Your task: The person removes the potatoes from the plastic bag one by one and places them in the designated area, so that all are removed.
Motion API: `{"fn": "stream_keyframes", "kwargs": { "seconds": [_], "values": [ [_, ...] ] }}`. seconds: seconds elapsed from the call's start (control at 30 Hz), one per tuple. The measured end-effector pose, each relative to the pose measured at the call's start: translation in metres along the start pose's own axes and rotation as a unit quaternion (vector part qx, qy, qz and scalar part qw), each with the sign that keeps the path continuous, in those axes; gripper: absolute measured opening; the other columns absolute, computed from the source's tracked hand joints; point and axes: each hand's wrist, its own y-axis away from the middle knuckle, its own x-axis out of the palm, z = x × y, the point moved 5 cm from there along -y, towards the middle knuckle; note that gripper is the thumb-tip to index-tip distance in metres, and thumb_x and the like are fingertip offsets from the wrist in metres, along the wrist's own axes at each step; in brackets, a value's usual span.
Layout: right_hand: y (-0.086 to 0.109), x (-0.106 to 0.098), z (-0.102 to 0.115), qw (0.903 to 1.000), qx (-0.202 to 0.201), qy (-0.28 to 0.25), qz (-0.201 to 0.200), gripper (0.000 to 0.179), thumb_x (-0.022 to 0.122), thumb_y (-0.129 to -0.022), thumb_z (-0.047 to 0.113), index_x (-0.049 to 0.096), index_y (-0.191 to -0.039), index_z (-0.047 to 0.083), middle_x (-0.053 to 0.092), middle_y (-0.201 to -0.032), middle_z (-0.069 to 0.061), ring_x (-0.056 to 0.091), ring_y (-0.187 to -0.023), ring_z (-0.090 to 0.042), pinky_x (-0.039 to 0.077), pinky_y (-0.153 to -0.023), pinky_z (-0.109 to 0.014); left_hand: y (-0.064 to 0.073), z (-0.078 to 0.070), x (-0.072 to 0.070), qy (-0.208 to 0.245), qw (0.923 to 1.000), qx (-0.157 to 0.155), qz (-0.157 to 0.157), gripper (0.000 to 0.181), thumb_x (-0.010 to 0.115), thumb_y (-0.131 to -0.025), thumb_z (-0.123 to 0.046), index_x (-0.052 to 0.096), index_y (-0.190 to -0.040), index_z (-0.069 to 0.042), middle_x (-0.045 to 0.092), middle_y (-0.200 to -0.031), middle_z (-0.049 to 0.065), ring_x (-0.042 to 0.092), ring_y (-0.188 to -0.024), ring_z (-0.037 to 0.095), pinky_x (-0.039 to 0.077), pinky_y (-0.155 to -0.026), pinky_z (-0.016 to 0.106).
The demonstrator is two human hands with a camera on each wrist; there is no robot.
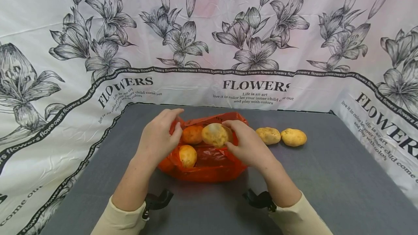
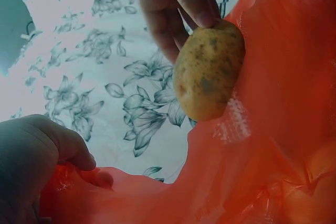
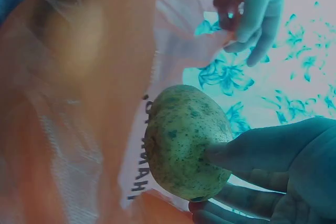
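Observation:
A red plastic bag (image 1: 209, 174) lies on the grey table with its mouth facing up. My right hand (image 1: 246, 142) grips a potato (image 1: 214, 135) over the bag's opening, thumb on one side and fingers on the other. In the left wrist view that potato (image 2: 210, 74) looks yellow-brown with dark specks. My left hand (image 1: 160, 133) is at the bag's left side, where thumb and fingers pinch the plastic rim (image 2: 79, 179). Inside the bag sit a potato (image 1: 187, 156) at the front left and another (image 1: 192, 135) behind it, tinted orange by the plastic.
Two more potatoes, one (image 1: 268, 135) nearer the bag and one (image 1: 294, 137) farther right, lie side by side on the table (image 1: 326, 184). A white flower-printed cloth (image 1: 196, 86) stands behind the table and along its sides.

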Motion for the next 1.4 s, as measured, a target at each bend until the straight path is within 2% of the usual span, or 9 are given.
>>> {"fn": "stream_keyframes", "kwargs": {
  "seconds": [0.4,0.67,0.87,1.03,1.4],
  "values": [
    [0.006,-0.018,0.004,0.9997,-0.021,-0.012,0.002,0.048,0.076,-0.09,0.005,0.06,-0.136,0.005,0.061,-0.132,-0.008,0.058,-0.117,-0.025,0.048,-0.098,-0.048,-0.001,-0.001,0.0,-0.001,0.9999,-0.007,0.009,0.037,0.063,-0.093,-0.005,0.067,-0.13,-0.005,0.066,-0.105,0.007,0.056,-0.076,0.019,0.051,-0.066,0.037],
    [0.012,-0.034,0.006,0.9991,-0.033,-0.026,-0.002,0.05,0.076,-0.09,0.001,0.06,-0.137,0.003,0.059,-0.137,-0.011,0.058,-0.121,-0.028,0.049,-0.099,-0.048,-0.001,-0.001,-0.001,0.0,1.0,-0.002,0.005,0.036,0.062,-0.094,-0.005,0.067,-0.13,-0.005,0.066,-0.104,0.007,0.058,-0.078,0.02,0.052,-0.067,0.038],
    [0.017,-0.045,0.004,0.9986,-0.024,-0.048,-0.006,0.051,0.074,-0.091,-0.001,0.058,-0.139,0.004,0.058,-0.138,-0.01,0.06,-0.12,-0.029,0.051,-0.099,-0.05,0.0,-0.001,-0.001,-0.001,1.0,-0.005,0.006,0.037,0.062,-0.093,-0.005,0.067,-0.13,-0.006,0.066,-0.104,0.007,0.056,-0.077,0.019,0.051,-0.067,0.038],
    [0.021,-0.054,0.003,0.9961,-0.02,-0.085,-0.01,0.049,0.071,-0.091,-0.005,0.059,-0.138,0.003,0.058,-0.138,-0.011,0.057,-0.126,-0.03,0.047,-0.103,-0.052,0.0,-0.001,-0.001,-0.001,1.0,-0.006,0.007,0.037,0.062,-0.093,-0.005,0.067,-0.13,-0.006,0.066,-0.104,0.006,0.055,-0.077,0.019,0.05,-0.067,0.038],
    [0.028,-0.07,-0.004,0.9952,-0.01,-0.097,-0.007,0.049,0.07,-0.092,-0.007,0.058,-0.139,0.002,0.056,-0.139,-0.011,0.054,-0.129,-0.03,0.043,-0.106,-0.053,0.0,-0.001,-0.001,-0.001,0.9999,-0.007,0.009,0.037,0.063,-0.093,-0.004,0.067,-0.13,-0.006,0.066,-0.103,0.006,0.056,-0.077,0.019,0.05,-0.066,0.037]
  ]
}}
